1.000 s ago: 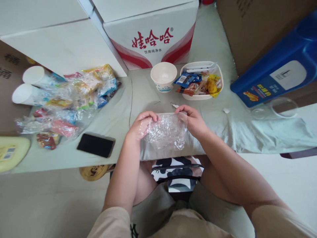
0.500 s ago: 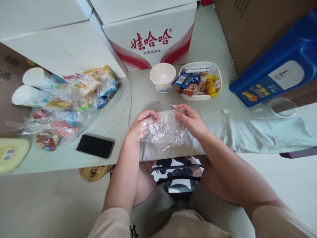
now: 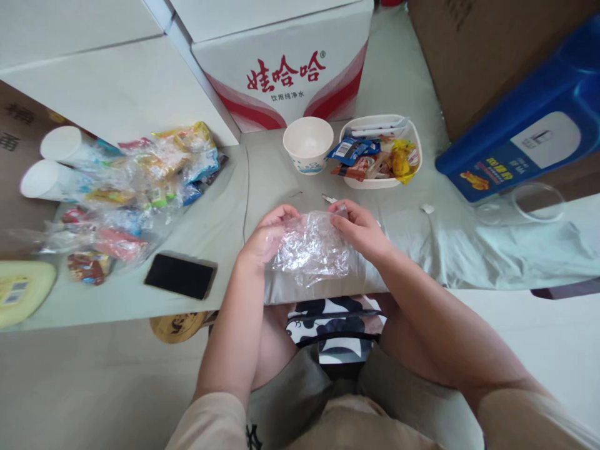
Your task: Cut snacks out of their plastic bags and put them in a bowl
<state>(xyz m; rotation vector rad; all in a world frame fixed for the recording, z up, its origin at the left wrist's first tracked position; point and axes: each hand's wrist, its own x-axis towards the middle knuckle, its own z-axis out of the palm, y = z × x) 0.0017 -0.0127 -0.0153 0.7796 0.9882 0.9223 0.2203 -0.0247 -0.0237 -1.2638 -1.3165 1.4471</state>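
A crumpled clear plastic bag (image 3: pixel 313 247) is held between both hands just above the near edge of the cloth-covered table (image 3: pixel 220 219). My left hand (image 3: pixel 267 236) pinches its upper left edge, fingers curled. On the bag's upper right edge my right hand (image 3: pixel 360 226) is closed too. Nothing shows inside the bag. Behind the hands stand a white paper cup (image 3: pixel 307 144) and a white tray (image 3: pixel 414 164) with several wrapped snacks.
A heap of bagged snacks (image 3: pixel 140 181) and two paper cups (image 3: pixel 51 164) lie at the left. A black phone (image 3: pixel 180 275) rests near the front edge. A white carton with red lettering (image 3: pixel 285 62) stands behind; a blue box (image 3: pixel 520 125) and clear lid (image 3: pixel 537 201) sit right.
Both hands have drawn closer together, bunching the bag's top edge inward; the bag looks more crumpled and narrower than before.
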